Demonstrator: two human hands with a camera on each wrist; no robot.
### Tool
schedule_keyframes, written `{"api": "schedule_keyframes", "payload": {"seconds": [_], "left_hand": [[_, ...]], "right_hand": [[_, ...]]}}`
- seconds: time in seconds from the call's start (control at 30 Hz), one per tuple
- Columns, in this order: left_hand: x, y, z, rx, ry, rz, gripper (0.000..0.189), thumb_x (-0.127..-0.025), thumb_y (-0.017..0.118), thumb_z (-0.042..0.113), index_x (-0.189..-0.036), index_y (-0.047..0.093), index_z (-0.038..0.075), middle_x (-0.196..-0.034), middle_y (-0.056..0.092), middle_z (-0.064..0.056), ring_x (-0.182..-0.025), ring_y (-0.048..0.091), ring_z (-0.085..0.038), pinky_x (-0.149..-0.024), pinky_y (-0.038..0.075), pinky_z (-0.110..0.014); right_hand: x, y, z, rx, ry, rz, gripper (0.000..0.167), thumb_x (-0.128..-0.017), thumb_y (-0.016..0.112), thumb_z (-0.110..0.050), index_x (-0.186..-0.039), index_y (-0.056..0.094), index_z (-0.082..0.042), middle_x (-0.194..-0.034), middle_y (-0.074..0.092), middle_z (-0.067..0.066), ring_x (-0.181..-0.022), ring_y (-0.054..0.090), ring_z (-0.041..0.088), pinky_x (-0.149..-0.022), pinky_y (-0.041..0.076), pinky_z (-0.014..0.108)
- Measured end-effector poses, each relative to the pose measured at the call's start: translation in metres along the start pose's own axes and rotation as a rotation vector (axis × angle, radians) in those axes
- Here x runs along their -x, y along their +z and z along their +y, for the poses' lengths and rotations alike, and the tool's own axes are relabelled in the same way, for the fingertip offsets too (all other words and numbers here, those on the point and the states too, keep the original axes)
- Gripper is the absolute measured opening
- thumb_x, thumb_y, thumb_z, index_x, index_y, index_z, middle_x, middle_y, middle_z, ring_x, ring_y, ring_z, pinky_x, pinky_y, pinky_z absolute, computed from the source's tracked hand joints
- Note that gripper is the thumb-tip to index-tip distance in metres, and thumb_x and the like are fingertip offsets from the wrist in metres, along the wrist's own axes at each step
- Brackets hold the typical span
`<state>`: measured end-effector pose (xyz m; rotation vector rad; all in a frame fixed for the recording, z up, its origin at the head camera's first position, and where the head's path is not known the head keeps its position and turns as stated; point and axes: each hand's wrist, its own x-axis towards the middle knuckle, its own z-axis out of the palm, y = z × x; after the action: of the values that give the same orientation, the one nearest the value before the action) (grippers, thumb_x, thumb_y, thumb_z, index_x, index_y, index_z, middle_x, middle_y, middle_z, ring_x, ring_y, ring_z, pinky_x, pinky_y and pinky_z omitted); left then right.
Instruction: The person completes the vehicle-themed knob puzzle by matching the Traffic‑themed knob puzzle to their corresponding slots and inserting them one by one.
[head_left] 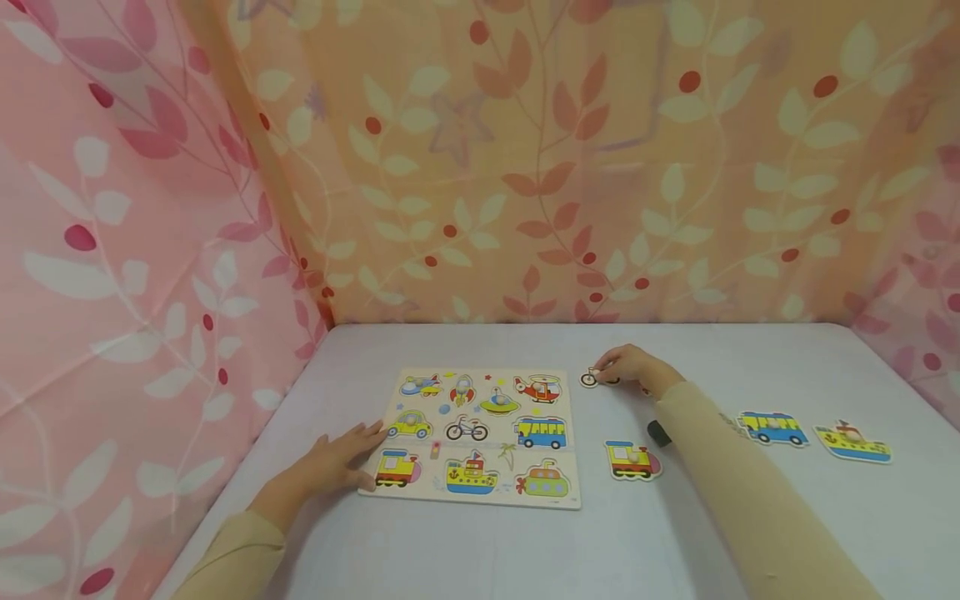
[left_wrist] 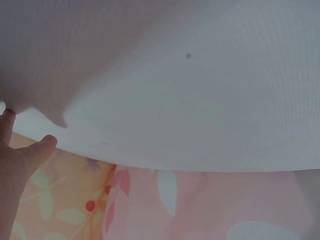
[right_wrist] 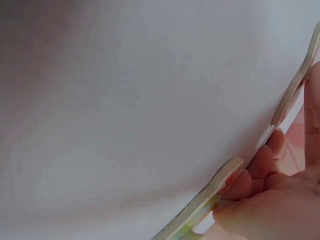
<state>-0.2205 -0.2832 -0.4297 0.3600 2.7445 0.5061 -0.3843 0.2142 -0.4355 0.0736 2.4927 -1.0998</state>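
Note:
A wooden puzzle board (head_left: 442,493) with vehicle pictures lies flat on the table. My left hand (head_left: 341,458) rests at its left edge, fingers spread; the left wrist view shows part of this hand (left_wrist: 22,162) at the left. Just beyond the board's far right corner, my right hand (head_left: 633,367) pinches a bicycle puzzle piece (head_left: 588,378), its fingers covering much of it. In the right wrist view, that hand (right_wrist: 280,200) has a fingertip at the edge of one piece (right_wrist: 291,97). Another piece (right_wrist: 202,212), with green and red paint, lies below the curled fingers.
A train piece (head_left: 632,461) lies right of the board. Farther right are a bus piece (head_left: 776,428) and a ship piece (head_left: 855,442). A small black object (head_left: 659,432) shows beside the right sleeve. Patterned curtains (head_left: 525,167) hang behind and at the sides of the white table (head_left: 465,550).

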Motion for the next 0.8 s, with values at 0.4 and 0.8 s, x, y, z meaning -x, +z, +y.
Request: {"api": "schedule_keyframes", "payload": {"seconds": [0.4,0.8], "left_hand": [[-0.001,0.000,0.001,-0.010,0.025,0.002,0.087,-0.076,0.079,0.040,-0.149,0.040,0.012,-0.157,0.029,-0.009,-0.145,0.016,-0.040,-0.105,0.002,-0.074],[-0.001,0.001,0.000,-0.009,0.031,0.015,0.086,-0.076,0.080,0.037,-0.148,0.041,0.012,-0.157,0.029,-0.009,-0.145,0.017,-0.039,-0.104,0.002,-0.075]], "right_hand": [[0.009,-0.004,-0.004,0.029,-0.033,0.007,0.031,-0.087,0.073,-0.028,-0.112,0.070,-0.009,-0.105,0.056,0.010,-0.089,0.046,0.025,-0.062,0.036,0.030],[0.052,-0.006,-0.023,-0.032,-0.102,0.022,0.030,-0.086,0.076,-0.026,-0.107,0.071,-0.006,-0.097,0.066,0.007,-0.092,0.051,0.025,-0.077,0.042,0.037]]}}
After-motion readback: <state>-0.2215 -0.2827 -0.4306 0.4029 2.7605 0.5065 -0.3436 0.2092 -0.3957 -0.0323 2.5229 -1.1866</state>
